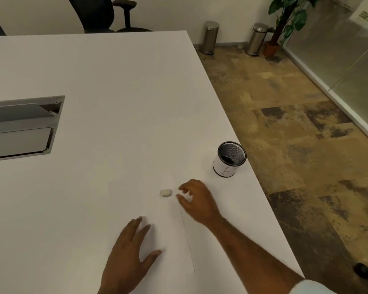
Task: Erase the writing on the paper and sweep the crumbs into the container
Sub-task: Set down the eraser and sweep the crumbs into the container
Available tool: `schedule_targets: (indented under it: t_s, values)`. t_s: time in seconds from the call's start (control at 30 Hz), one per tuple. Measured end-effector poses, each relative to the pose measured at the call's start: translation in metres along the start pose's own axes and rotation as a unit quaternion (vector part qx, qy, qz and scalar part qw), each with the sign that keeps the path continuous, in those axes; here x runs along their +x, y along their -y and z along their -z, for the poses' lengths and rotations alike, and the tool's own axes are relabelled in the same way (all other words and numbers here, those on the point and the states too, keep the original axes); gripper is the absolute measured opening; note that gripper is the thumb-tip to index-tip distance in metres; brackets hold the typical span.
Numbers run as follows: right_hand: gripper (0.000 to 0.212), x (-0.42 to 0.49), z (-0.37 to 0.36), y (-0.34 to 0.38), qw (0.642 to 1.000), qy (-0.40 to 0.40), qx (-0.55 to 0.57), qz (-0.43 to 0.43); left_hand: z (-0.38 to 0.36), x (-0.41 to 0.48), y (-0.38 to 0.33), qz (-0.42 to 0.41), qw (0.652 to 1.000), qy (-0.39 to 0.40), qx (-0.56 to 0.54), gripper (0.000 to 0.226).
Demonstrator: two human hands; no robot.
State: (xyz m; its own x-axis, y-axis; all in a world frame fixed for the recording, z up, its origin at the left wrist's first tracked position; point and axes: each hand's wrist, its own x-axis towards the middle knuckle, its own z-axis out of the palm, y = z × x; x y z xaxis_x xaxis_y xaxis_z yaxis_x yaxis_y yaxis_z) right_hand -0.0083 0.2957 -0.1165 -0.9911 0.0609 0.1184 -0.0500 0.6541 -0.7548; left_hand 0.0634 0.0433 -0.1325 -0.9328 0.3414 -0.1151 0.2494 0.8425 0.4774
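A white sheet of paper (157, 211) lies on the white table, hard to tell from it; only its right edge shows as a thin line. No writing on it can be made out. A small white eraser (166, 193) rests on the paper's far part. My right hand (197, 199) hovers just right of the eraser, fingers apart, a small gap between fingertips and eraser. My left hand (129, 257) lies flat on the paper's near part, fingers spread. A round mesh container (229, 160) with a white label stands beyond the paper near the table's right edge.
The white table (115, 92) has a grey cable box (21, 126) set into it at the left. Its right edge runs diagonally past the container, with patterned carpet below. An office chair (102, 13), two steel bins (209, 37) and a potted plant (285, 20) stand far off.
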Motion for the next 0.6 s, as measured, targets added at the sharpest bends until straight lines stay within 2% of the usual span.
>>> schedule_targets:
  t_s: [0.17,0.3,0.37,0.43,0.5,0.6]
  values:
    - [0.045,0.024,-0.045,0.012,0.993,0.077,-0.050,-0.070,-0.006,0.011,-0.007,-0.015,0.998,0.061,-0.014,0.102]
    - [0.026,0.027,-0.047,0.006,0.994,0.066,-0.066,-0.055,-0.007,0.014,-0.007,-0.020,0.996,0.087,0.002,0.113]
    - [0.028,0.028,-0.040,0.003,0.993,0.053,-0.088,-0.055,-0.011,0.014,-0.003,-0.026,0.996,0.082,0.000,0.112]
    - [0.027,0.034,-0.030,-0.004,0.990,0.002,-0.122,-0.071,-0.012,0.013,0.000,-0.033,0.996,0.084,0.016,0.104]
    - [0.026,0.045,-0.019,-0.014,0.981,-0.056,-0.159,-0.098,-0.010,0.015,0.001,-0.032,0.992,0.125,0.014,0.090]
    - [0.027,0.060,-0.006,-0.025,0.970,-0.060,-0.189,-0.142,-0.012,0.016,0.000,-0.021,0.989,0.144,0.019,0.086]
